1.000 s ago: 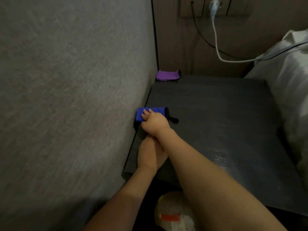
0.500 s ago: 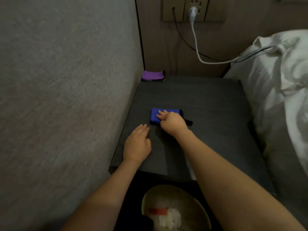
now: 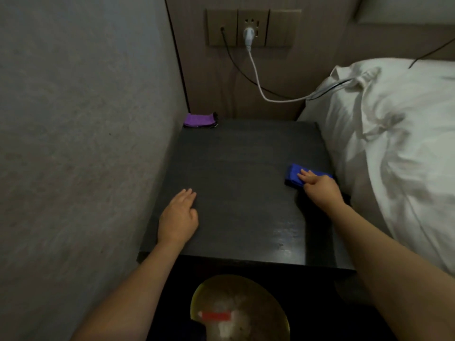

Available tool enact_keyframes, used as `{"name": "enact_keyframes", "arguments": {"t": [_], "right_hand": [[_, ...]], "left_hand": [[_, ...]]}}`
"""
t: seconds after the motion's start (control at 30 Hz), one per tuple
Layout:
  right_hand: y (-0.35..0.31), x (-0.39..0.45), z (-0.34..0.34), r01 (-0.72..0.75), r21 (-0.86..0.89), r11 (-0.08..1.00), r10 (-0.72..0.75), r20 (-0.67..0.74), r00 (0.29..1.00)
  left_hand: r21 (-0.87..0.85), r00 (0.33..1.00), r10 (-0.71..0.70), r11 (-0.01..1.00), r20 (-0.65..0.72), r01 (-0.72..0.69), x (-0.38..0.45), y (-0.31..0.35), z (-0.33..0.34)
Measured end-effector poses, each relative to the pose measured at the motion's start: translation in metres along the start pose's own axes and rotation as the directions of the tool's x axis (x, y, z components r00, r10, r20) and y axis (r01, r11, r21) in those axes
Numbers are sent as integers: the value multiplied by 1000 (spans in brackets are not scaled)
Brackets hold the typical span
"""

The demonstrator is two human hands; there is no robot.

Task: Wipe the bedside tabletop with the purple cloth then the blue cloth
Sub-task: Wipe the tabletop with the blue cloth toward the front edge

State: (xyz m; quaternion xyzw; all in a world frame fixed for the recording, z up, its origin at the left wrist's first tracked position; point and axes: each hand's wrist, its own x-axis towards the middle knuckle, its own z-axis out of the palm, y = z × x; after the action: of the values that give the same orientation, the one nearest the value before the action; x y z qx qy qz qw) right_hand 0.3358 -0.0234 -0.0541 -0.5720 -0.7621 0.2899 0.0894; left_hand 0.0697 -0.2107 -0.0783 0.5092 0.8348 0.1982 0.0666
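Observation:
The dark bedside tabletop fills the middle of the view. A folded blue cloth lies near its right edge, close to the bed. My right hand presses flat on the cloth with straight fingers. My left hand rests palm down on the tabletop near its front left corner, holding nothing. The folded purple cloth sits in the far left corner against the wall.
A grey wall borders the table on the left. White bedding presses against its right side. A white cable and a black one hang from the wall socket. A waste bin stands below the front edge.
My right hand has slid the blue cloth from the left wall side across the tabletop to its right edge. My left hand stays on the front left of the table.

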Motion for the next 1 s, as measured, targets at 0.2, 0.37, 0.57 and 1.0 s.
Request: {"name": "enact_keyframes", "arguments": {"t": [0.2, 0.37, 0.57, 1.0], "right_hand": [[13, -19, -1, -22, -29, 999, 20, -46, 999], [11, -38, 11, -54, -27, 998, 51, -110, 993], [-11, -49, 27, -99, -6, 995, 98, -114, 989], [-131, -29, 101, 237, -156, 959, -205, 193, 959]], "left_hand": [[7, 1000, 0, 1000, -3, 0, 1, -1, 2], [-16, 1000, -13, 1000, 15, 13, -3, 1, -1], [-26, 999, -9, 1000, 40, 10, -20, -2, -5], [-52, 999, -36, 998, -2, 36, -22, -6, -1]]}}
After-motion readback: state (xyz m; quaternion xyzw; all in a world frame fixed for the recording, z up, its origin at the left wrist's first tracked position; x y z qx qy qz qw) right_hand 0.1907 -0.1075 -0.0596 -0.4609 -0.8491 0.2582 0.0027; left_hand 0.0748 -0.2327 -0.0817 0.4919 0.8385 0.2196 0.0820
